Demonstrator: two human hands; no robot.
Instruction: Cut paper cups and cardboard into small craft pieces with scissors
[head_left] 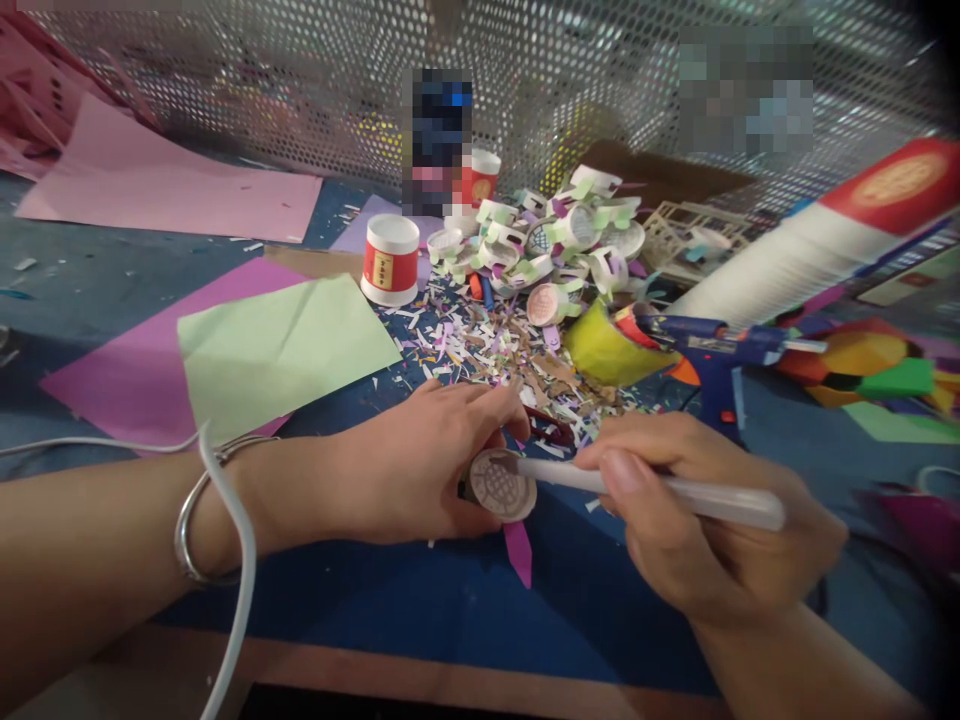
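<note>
My left hand (457, 450) is closed around the side of a small paper-cup piece (504, 488), whose round end with a printed turtle-like pattern faces up. A pointed purple paper strip (519, 556) sticks out below it. In my right hand (697, 510) is a white pen (667, 488), pinched between thumb and fingers. Its dark tip touches or hovers just over the upper part of the round end; I cannot tell which. Behind my hands lies a dark red-handled tool (551, 425), partly hidden.
Paper scraps (487, 340) and a pile of cut cup pieces (555, 235) lie beyond my hands. A blue glue gun (716, 355), a yellow-green roll (611, 345) and a long cup stack (795, 245) stand right. Green paper (289, 345) lies left; a white cable (236, 540) crosses my left wrist.
</note>
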